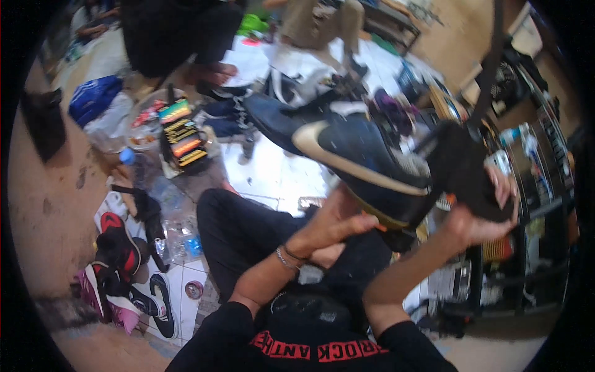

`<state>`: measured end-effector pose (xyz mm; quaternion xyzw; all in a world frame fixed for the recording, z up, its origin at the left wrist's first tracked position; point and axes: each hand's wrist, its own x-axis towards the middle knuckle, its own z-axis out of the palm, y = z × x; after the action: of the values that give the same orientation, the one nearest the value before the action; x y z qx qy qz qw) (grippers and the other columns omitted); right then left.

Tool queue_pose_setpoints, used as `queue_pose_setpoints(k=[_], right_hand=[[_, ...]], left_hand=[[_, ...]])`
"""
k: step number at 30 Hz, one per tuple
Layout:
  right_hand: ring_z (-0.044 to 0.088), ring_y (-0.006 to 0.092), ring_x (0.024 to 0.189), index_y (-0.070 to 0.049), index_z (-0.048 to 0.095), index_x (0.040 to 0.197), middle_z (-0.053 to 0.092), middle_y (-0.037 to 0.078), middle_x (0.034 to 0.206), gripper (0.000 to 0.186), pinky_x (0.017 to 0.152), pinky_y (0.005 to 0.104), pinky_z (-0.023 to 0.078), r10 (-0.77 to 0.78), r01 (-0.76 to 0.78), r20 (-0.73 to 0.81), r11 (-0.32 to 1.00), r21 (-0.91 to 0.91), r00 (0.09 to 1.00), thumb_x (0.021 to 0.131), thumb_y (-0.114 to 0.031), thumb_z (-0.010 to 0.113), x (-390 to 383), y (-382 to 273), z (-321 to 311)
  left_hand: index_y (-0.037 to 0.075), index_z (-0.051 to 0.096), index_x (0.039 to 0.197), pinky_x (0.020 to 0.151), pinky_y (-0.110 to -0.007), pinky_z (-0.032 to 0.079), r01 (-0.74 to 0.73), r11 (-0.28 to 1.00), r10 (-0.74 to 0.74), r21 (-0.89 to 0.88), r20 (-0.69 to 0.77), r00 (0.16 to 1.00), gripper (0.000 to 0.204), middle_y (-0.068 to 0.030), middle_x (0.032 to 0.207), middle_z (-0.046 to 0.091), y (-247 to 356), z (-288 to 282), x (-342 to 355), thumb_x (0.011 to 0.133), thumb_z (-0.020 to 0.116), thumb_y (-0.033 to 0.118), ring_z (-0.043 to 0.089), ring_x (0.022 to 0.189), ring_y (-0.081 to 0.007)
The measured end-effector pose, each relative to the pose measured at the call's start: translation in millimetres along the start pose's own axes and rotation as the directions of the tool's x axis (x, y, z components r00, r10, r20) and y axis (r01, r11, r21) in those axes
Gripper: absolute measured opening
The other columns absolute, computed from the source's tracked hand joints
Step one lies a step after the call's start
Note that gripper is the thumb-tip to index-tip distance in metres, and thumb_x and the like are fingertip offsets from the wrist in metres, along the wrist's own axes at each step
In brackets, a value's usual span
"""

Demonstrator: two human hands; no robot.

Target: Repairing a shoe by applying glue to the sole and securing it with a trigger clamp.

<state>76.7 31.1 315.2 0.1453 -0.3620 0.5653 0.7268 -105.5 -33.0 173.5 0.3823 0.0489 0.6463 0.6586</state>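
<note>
A dark sneaker (359, 152) with a curved cream stripe on its side is raised before me, toe pointing up and to the left. My left hand (347, 217) is closed round the underside near the heel, thumb pressed against the sole edge. At the heel end, my right hand (486, 217) grips a bunched long black strip (462, 155). One length of that strip rises to the upper edge of the view; another part lies against the back of the sneaker. Where exactly the strip meets the sole is hidden.
Several shoes, including a red and black sneaker (124, 245) and a dark low shoe (162, 304), lie at the left. A plastic bottle (131, 164) stands near a tub (144, 127). Black shelving (527, 254) crowds the right. Other people sit at the far side.
</note>
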Motion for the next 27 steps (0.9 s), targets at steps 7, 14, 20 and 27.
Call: queue_pose_setpoints(k=[7,14,20,27], right_hand=[[0.044,0.014,0.065,-0.013,0.044,0.083,0.04,-0.001,0.065,0.018,0.084,0.0338,0.042,-0.08,0.075,-0.199,0.997,-0.03,0.977,0.079,-0.028,0.054,2.9,1.1,-22.9],[0.043,0.0155,0.065,-0.013,0.043,0.083,0.04,-0.001,0.064,0.022,0.082,0.0347,0.042,-0.109,0.09,-0.232,0.992,-0.093,0.967,0.08,-0.032,0.053,-5.6,2.5,-29.5],[0.043,0.0148,0.065,-0.012,0.045,0.083,0.04,-0.001,0.064,0.024,0.079,0.0323,0.04,-0.127,0.108,-0.183,0.988,-0.11,0.975,0.078,-0.034,0.055,-14.1,11.2,-22.1],[0.041,0.0116,0.063,-0.012,0.045,0.082,0.039,-0.002,0.063,0.021,0.076,0.0296,0.04,-0.172,0.166,-0.155,0.985,-0.053,0.973,0.078,-0.03,0.055,-17.6,-5.8,-16.7]], left_hand=[[0.003,0.027,0.142,0.105,-0.04,0.039,-0.049,0.985,0.063,0.166,-0.079,0.995,0.076,-0.0124,0.129,0.049,-10.7,0.5,7.4,0.083,0.073,0.011,0.05,0.121,-0.0236],[0.002,0.03,0.139,0.105,-0.038,0.041,-0.077,0.979,0.097,0.191,-0.096,0.991,0.077,-0.0129,0.125,0.053,-14.1,7.5,2.0,0.08,0.078,0.015,0.052,0.121,-0.024],[0.001,0.05,0.119,0.083,-0.027,0.048,-0.045,0.988,0.093,0.145,-0.341,0.936,0.045,-0.0053,0.105,0.055,-32.1,-4.1,4.3,0.09,0.065,0.032,0.056,0.098,-0.013],[-0.003,0.062,0.096,0.081,-0.027,0.043,0.007,0.939,0.11,0.343,-0.32,0.941,0.044,-0.0028,0.089,0.059,-13.9,-8.2,5.2,0.101,0.046,0.037,0.051,0.086,-0.0092]])
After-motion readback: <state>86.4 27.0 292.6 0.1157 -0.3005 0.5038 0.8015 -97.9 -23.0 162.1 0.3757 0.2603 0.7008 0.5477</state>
